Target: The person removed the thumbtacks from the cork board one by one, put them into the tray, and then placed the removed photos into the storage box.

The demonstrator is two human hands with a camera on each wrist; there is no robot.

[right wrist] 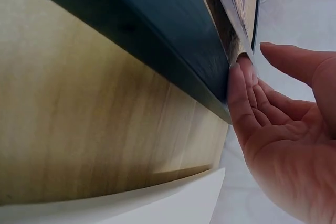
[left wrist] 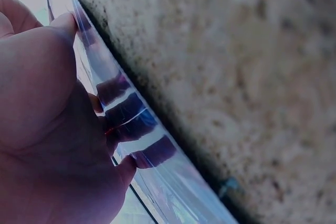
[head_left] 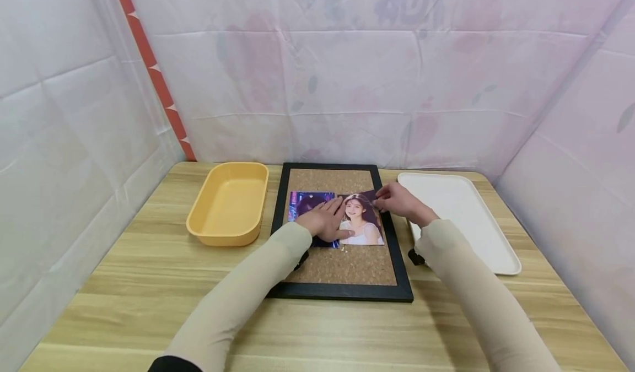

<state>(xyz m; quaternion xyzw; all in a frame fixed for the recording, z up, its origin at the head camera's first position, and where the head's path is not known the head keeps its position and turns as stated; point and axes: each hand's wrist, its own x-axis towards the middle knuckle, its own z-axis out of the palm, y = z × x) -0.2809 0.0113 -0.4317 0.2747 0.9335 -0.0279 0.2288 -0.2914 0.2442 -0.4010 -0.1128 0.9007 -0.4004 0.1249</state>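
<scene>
A cork board (head_left: 342, 270) in a black frame lies on the table, with two photos side by side on it. My left hand (head_left: 324, 220) rests flat over both, fingers spread across the dark blue-purple photo (head_left: 302, 201) and the near edge of the portrait photo (head_left: 358, 217); part of each is hidden. At the portrait's upper right edge, my right hand (head_left: 397, 200) holds the print by its side. In the right wrist view, fingertips (right wrist: 247, 69) reach beneath the slightly raised photo edge (right wrist: 236, 17), with the thumb on the other side. A small white dot shows near the blue-purple photo's top.
To the left of the board stands a yellow plastic tub (head_left: 238, 201). A white tray (head_left: 471, 217) lies at the right, partly behind my right forearm. Printed cloth (head_left: 347, 74) hangs along the back and sides of the wooden table (head_left: 149, 284).
</scene>
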